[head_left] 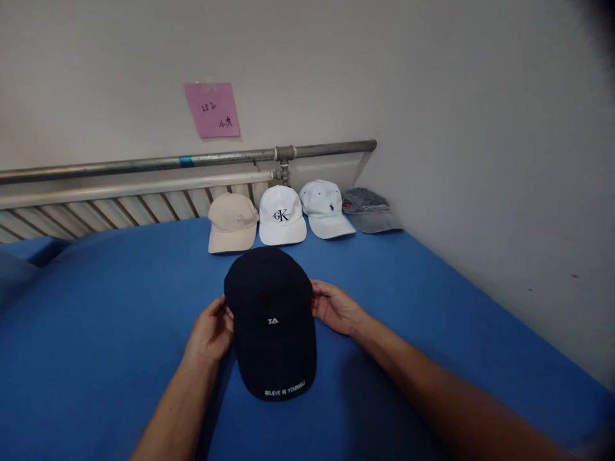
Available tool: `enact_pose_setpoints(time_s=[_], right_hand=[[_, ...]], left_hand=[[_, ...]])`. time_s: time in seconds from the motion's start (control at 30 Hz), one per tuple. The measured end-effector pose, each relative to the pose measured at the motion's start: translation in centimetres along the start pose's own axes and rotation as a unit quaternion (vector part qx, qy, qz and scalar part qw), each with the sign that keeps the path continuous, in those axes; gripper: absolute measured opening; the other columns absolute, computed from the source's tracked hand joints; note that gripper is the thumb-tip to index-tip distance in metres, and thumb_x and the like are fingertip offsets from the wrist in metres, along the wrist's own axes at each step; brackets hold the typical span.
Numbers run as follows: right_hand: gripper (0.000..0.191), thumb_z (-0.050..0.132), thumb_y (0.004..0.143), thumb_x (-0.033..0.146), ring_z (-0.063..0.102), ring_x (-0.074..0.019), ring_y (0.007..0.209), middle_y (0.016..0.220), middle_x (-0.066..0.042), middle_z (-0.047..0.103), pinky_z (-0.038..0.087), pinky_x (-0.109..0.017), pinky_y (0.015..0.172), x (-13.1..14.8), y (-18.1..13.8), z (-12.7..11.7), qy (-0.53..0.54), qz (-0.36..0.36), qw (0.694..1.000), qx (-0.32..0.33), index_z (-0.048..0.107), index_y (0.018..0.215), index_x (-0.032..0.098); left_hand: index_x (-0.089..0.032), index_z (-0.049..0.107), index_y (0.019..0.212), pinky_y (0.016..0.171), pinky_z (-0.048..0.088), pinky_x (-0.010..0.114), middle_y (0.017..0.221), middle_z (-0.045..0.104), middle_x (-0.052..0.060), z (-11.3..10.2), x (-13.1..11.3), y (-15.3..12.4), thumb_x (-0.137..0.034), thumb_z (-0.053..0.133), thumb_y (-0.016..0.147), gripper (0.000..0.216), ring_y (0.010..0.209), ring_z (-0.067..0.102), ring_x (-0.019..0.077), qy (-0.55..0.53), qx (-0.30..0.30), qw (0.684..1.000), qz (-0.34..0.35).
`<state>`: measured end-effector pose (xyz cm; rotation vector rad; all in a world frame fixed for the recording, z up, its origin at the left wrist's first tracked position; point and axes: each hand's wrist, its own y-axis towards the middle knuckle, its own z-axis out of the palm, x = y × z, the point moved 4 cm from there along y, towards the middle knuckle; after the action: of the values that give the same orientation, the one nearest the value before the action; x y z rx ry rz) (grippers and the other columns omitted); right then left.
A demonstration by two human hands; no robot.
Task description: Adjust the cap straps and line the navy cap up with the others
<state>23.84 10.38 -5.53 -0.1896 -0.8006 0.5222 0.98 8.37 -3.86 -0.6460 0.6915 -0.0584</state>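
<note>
Head view shows a blue fabric-covered bed surface filling the lower frame, a grey metal pipe across the upper left, and four caps lined along the wall: beige, white, pale blue, grey. At centre, a navy baseball cap lies brim toward the camera, gripped at its sides by the left hand and right hand.

The black cap bears small white lettering on its front and brim. Behind it sit a beige cap, a white cap with black letters, a pale white cap and a grey cap. The bed is blue; the wall note is pink.
</note>
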Motion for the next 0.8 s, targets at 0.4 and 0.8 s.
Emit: enact_pose_setpoints(time_s=[0.4, 0.8], right_hand=[[0.019, 0.064, 0.068, 0.007, 0.060, -0.0102, 0.068, 0.073, 0.003, 0.067, 0.046, -0.024, 0.071, -0.1, -0.5, 0.6, 0.007, -0.066, 0.998, 0.011, 0.067, 0.083, 0.018], [0.024, 0.056, 0.069, 0.003, 0.061, -0.0126, 0.068, 0.073, 0.002, 0.068, 0.049, -0.025, 0.072, 0.8, -1.8, 0.1, 0.068, -0.103, 0.992, -0.021, 0.068, 0.082, 0.020]], left_hand=[[-0.012, 0.061, 0.072, 0.049, 0.053, 0.018, 0.063, 0.067, 0.004, -0.5, 0.0, -0.1, -0.007, 0.038, 0.093, 0.032, 0.048, 0.062, 0.0097, 0.070, 0.069, 0.995, 0.008], [-0.012, 0.068, 0.090, 0.073, 0.056, 0.032, 0.087, 0.072, 0.012, -2.9, 3.5, -6.3, -0.020, 0.065, 0.083, 0.011, 0.078, 0.069, 0.0206, 0.207, 0.184, 0.959, -0.059]])
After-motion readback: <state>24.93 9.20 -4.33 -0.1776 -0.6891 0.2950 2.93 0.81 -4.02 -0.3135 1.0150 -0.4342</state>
